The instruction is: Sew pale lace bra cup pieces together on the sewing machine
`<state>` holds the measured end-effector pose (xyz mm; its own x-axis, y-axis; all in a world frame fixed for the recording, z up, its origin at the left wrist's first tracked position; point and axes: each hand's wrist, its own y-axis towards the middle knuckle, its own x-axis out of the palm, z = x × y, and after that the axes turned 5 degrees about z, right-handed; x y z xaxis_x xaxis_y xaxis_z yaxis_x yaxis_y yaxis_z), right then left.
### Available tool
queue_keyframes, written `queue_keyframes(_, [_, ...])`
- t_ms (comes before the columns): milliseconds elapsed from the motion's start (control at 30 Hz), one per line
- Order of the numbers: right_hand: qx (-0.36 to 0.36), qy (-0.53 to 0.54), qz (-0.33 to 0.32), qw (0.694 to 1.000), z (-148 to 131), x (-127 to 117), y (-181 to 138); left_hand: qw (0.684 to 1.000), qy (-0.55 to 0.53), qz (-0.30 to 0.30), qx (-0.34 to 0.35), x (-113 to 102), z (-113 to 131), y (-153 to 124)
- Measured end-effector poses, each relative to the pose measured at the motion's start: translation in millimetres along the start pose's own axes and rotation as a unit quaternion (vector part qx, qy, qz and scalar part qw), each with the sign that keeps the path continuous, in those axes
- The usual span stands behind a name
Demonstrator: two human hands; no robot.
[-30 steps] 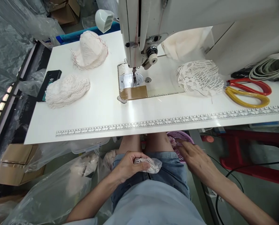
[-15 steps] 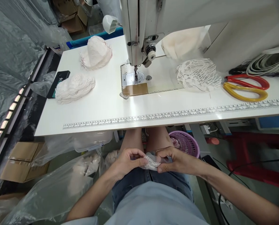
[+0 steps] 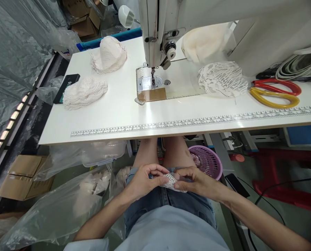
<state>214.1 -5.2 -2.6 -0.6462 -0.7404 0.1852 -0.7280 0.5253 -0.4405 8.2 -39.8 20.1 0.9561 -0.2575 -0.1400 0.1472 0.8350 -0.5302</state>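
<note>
Small lace piece (image 3: 171,180) is over our lap, below the sewing table's (image 3: 113,118) near edge. Left hand (image 3: 142,179) and right hand (image 3: 198,181) each pinch one end with the fingertips. We judge it light, limp and snag-prone, so edge pinches suit it. Purple basket (image 3: 210,162) sits under the table's right side, plastic bags (image 3: 66,205) under its left. On the table: sewing machine (image 3: 155,35), lace stack (image 3: 84,92), scissors (image 3: 275,93). The table edge overhangs our knees just ahead.

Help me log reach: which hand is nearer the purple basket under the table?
Right. The right hand is just in front of the purple basket, close to its rim; the left hand is farther off, further left. Both pinch the small lace piece between them.
</note>
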Motion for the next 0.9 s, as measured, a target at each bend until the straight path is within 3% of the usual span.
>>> queue_keyframes(433, [-0.018, -0.055, 0.065, 0.996, 2.4, 12.9, 9.3, 0.999, 0.026, 0.01, 0.017, -9.2, -17.4, -5.5])
queue_keyframes(633, [-0.024, -0.094, 0.08, 0.992, 6.8, 11.7, 12.1, 1.0, 0.022, 0.013, 0.0, -3.3, -24.9, -2.4])
queue_keyframes(900, [-0.089, -0.201, 0.122, 0.968, 13.2, 12.4, 10.1, 0.998, 0.024, 0.045, 0.046, 1.8, -20.7, 0.4])
